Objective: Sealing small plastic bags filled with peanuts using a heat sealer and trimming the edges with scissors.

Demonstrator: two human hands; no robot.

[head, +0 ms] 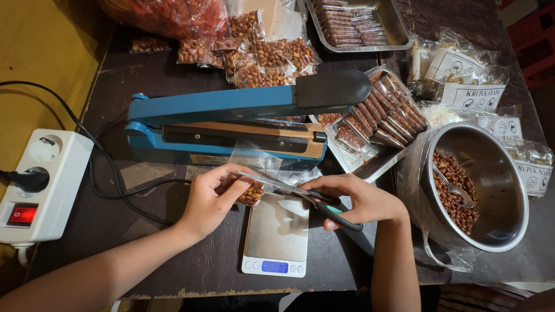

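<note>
Holding a small clear bag of peanuts in our left hand, we have the fingers closed around its filled lower part, while the empty top of the bag stands up just beyond the grip, towards the sealer. Our right hand is closed through the handles of a pair of scissors, whose blades run leftward from that grip, long axis nearly level, with the tips reaching the bag's neck right above the left fingers; the right hand is thus the cutting hand and the left the nearer to the bag. Beyond both grips lies the largest thing, a blue impulse sealer with its arm raised. Right of the scissor hand stands a steel bowl in a plastic bag, part filled with peanuts, a spoon resting in them. Beyond it a metal tray holds rows of sealed packets. Directly beneath the grips sits a small digital scale, platform bare. Far left of the left hand is a white power strip, its switch glowing red.
</note>
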